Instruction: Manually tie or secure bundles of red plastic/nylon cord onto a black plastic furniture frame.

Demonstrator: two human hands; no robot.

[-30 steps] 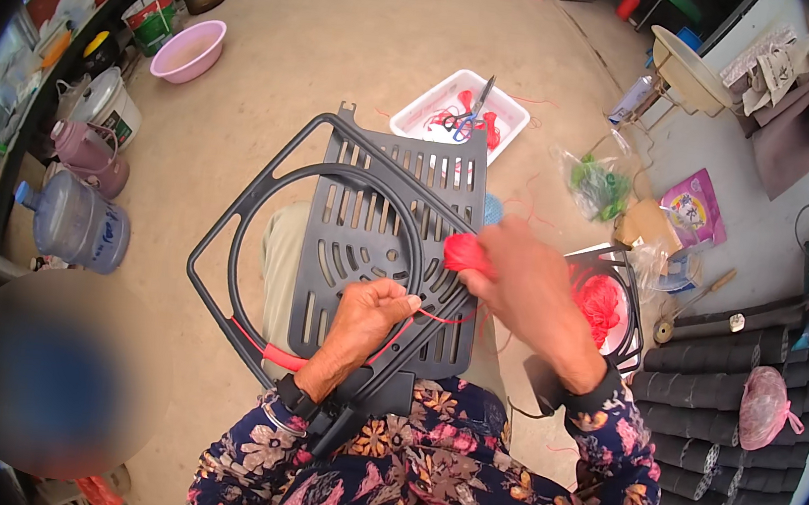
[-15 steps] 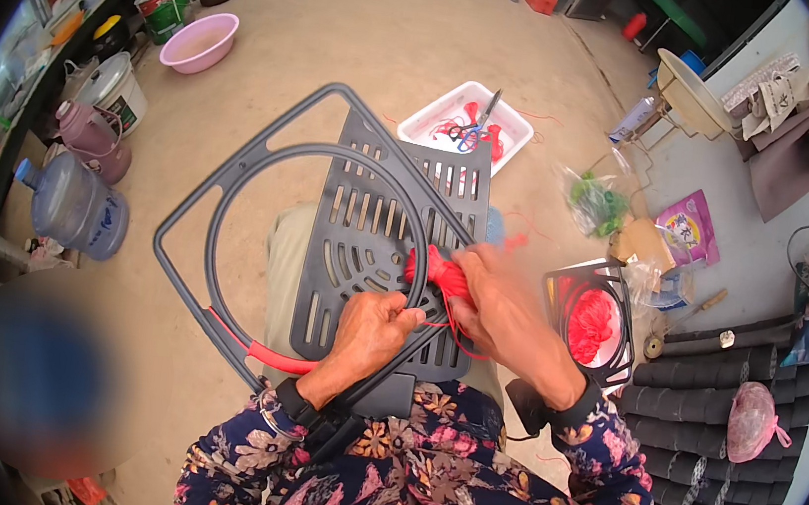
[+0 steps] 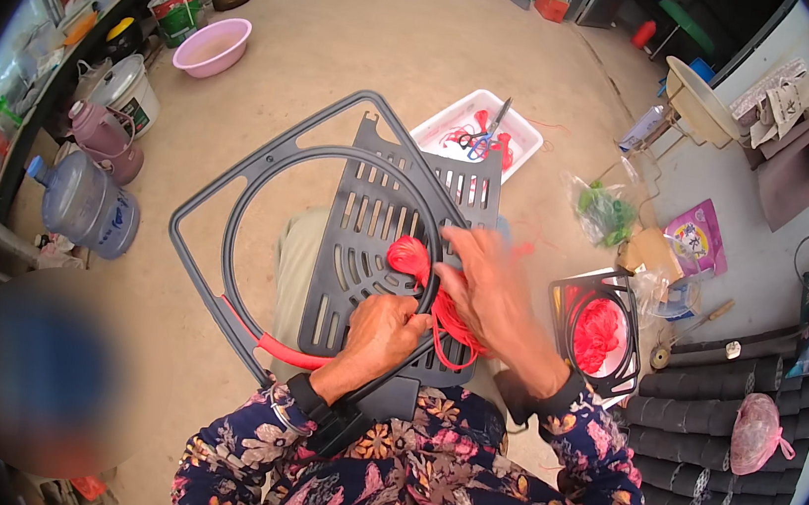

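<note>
A dark grey plastic frame (image 3: pixel 194 187), squarish outside with a round ring inside, leans over my lap. Red cord (image 3: pixel 276 349) is wound along part of the ring at the lower left. My left hand (image 3: pixel 380 335) is closed on the ring's lower right side, thumb and finger pinching it by the cord. A red cord bundle (image 3: pixel 408 256) lies across the ring there, its head inside and its loose loops hanging outside. My right hand (image 3: pixel 498 308) hovers just right of the ring, fingers apart and partly blurred. Beneath lies a slotted grey plastic panel (image 3: pixel 355 209).
A white tray (image 3: pixel 525 161) beyond the panel holds scissors (image 3: pixel 485 142) and red cord pieces. At right, another dark frame (image 3: pixel 628 378) surrounds a red cord bundle (image 3: pixel 597 334). A water jug (image 3: pixel 90 207) and a pink basin (image 3: pixel 212 46) stand at left.
The red bundle's head has moved left into the ring, with its loops trailing outside. My right hand has let go of it. The left hand keeps its grip on the ring.
</note>
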